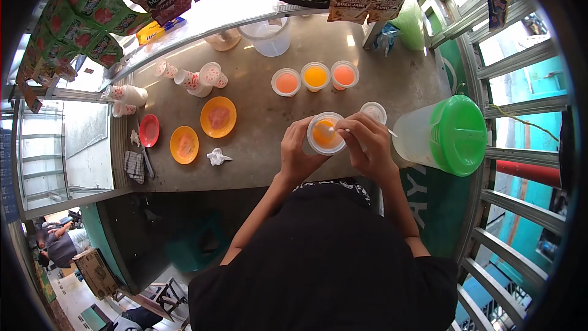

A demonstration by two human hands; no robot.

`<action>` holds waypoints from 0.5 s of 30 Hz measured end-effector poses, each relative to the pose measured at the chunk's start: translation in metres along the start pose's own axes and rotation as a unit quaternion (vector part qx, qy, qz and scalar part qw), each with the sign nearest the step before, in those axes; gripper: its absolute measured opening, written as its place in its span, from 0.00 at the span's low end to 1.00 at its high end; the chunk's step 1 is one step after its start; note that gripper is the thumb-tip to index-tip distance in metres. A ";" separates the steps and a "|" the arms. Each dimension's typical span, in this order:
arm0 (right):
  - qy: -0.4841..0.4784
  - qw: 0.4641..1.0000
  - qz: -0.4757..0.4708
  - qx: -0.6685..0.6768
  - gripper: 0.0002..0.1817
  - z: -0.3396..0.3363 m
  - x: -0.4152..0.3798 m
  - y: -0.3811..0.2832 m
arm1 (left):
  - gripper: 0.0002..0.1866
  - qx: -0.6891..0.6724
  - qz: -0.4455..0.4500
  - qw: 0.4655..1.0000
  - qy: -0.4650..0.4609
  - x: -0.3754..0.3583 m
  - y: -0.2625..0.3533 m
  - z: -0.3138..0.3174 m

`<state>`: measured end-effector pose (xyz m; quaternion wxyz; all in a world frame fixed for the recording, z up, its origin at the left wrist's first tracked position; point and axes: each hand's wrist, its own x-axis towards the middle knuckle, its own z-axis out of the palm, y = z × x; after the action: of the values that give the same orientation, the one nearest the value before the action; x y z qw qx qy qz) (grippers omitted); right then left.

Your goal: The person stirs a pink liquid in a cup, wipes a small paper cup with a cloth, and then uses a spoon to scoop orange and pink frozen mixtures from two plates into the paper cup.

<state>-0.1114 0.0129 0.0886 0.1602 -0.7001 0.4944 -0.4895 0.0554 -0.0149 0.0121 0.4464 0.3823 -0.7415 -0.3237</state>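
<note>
My left hand [296, 150] is wrapped around the side of a clear plastic cup [311, 141] of orange drink, held upright near the front edge of the counter. Over the cup's rim, the fingers of my right hand [367, 141] are pinched on a spoon, whose pale bowl [327, 131] dips into the drink. Just beyond my right hand is a small round tub [373, 110] with whitish contents, partly hidden by the fingers. Farther back stand three more filled cups: a pink-orange one [286, 83], a yellow-orange one [315, 76] and another pink-orange one [344, 75].
A large tub with a green lid [462, 135] stands at the right. To the left are orange plates [218, 117], a red dish [149, 130], crumpled tissue [217, 157] and stacked paper cups [199, 83]. A clear bucket [266, 38] sits at the back; sachets [92, 6] hang overhead.
</note>
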 end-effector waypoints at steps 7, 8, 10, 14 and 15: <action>-0.017 1.000 0.009 0.010 0.04 -0.001 0.001 -0.003 | 0.33 -0.002 0.010 1.000 -0.004 0.002 0.000 -0.001; -0.001 1.000 -0.001 -0.022 0.03 -0.001 0.001 -0.002 | 0.33 0.000 0.012 1.000 -0.005 0.002 0.000 -0.002; 0.013 0.998 -0.012 -0.052 0.03 -0.001 0.002 -0.003 | 0.33 0.003 0.011 1.000 -0.004 0.002 -0.002 -0.003; -0.005 1.000 -0.007 -0.029 0.04 0.001 0.002 -0.005 | 0.33 0.002 0.010 1.000 -0.007 0.001 -0.003 -0.003; 0.016 0.999 -0.012 -0.026 0.04 0.002 0.002 -0.005 | 0.33 0.002 0.011 1.000 -0.008 0.001 -0.003 -0.003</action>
<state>-0.1067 0.0125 0.0919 0.1282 -0.7021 0.5008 -0.4897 0.0586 -0.0181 0.0109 0.4433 0.3725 -0.7496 -0.3205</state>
